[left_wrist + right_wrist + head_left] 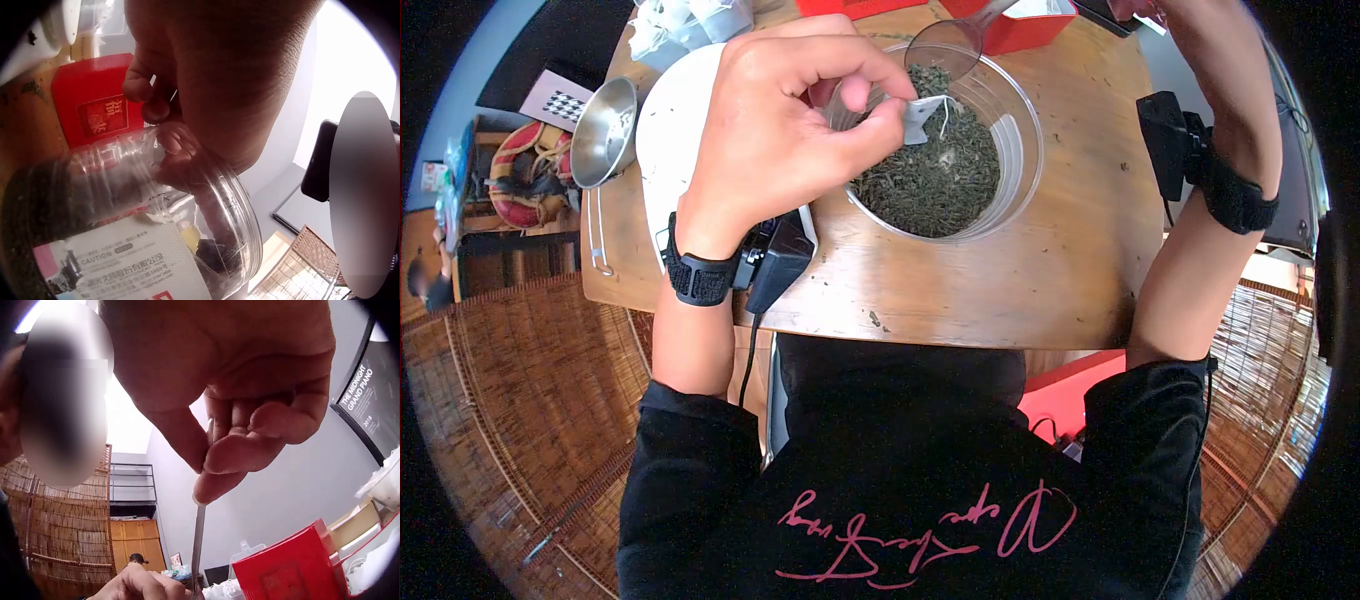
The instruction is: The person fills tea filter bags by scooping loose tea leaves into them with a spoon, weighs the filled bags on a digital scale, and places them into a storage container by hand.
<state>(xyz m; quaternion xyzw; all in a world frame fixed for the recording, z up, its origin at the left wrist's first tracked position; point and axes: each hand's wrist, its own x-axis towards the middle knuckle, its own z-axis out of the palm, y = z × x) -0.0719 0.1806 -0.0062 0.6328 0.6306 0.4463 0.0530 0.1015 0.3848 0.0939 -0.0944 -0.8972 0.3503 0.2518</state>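
In the head view my left hand (790, 130) is over the near left rim of a clear plastic jar (1022, 165). Its thumb and fingers pinch a small white tea bag (915, 122) with a string. Dried tea leaves (940, 185) lie inside the jar. My right hand (250, 419) grips the thin handle of a spoon (199, 540) in the right wrist view. That spoon's wide bowl (945, 50) hangs over the jar's far rim, close to the tea bag. In the left wrist view the jar's printed label (131, 262) faces the camera.
Red boxes (1020, 30) stand behind the jar. A container of white tea bags (690, 25) sits at the back left. Further left are a white round-edged board (670, 120) and a metal ladle (605, 135). Leaf crumbs (875, 320) dot the wooden table (1000, 300).
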